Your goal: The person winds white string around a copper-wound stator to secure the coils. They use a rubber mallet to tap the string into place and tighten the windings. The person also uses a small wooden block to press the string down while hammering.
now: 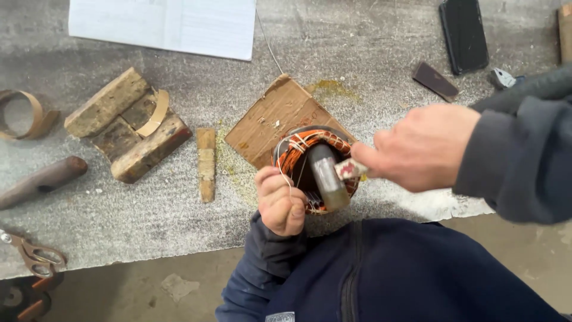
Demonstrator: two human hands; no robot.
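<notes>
Motor stator (314, 156) with orange windings sits on cardboard (268, 122); left hand (280, 201) grips its rim, right hand (420, 154) clenches a hammer (326, 176) over it

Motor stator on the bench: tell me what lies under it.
The stator rests on a torn brown cardboard piece, which lies on the grey bench. The cardboard's part beneath the stator is hidden.

A white paper sheet (164, 25) lies at the bench's far edge; a stack of rough wooden blocks (128, 124) sits left of a small wooden strip (206, 164); a black phone (464, 34) rests top right; rusty scissors (37, 257) lie bottom left.
</notes>
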